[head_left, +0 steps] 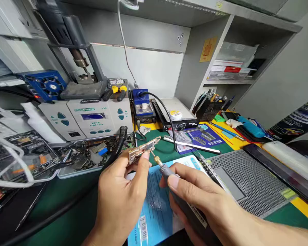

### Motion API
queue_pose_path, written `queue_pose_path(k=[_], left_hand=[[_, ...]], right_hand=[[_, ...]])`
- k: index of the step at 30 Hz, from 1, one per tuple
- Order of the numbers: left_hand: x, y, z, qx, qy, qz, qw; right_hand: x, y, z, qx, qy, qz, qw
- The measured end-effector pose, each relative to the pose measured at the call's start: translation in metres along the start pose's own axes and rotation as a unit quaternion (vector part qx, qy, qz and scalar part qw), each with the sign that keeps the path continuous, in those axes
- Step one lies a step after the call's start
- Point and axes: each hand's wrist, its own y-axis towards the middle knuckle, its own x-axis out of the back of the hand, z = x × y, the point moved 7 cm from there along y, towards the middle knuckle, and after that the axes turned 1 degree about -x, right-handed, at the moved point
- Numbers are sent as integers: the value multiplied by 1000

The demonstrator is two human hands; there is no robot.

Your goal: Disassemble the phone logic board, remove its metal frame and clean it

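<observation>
Head view: our left hand (123, 191) pinched the circuit board (140, 152) above the blue packet (154, 182); our right hand (202, 191) wrapped the rotary tool (166, 172), tip by the board's edge. Some bare green surface (77, 222) lay open leftward. We counted one board, one tool, two parts trays (78, 173).

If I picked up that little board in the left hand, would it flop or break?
The board probably won't flop: it sticks out past the left hand without drooping. It's likely light, since that one hand seems to hold it in a pinch. It might be fragile, though, because it looks thin, with tiny parts on it.
</observation>
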Motion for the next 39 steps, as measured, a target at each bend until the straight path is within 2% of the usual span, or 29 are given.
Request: queue_pose_path(k=[13,25,31,39], left_hand=[[-2,-4,6,13,-30,15,999],[0,-2,2,-2,-11,1,1000],[0,-3,3,-1,-11,2,1000],[1,-4,2,-7,-11,4,1000]], right_hand=[[3,-1,-3,25,-20,-17,999],[5,-1,-2,21,1,-50,998],[2,2,0,30,-8,-18,999],[5,-2,-2,19,-13,-40,999]])
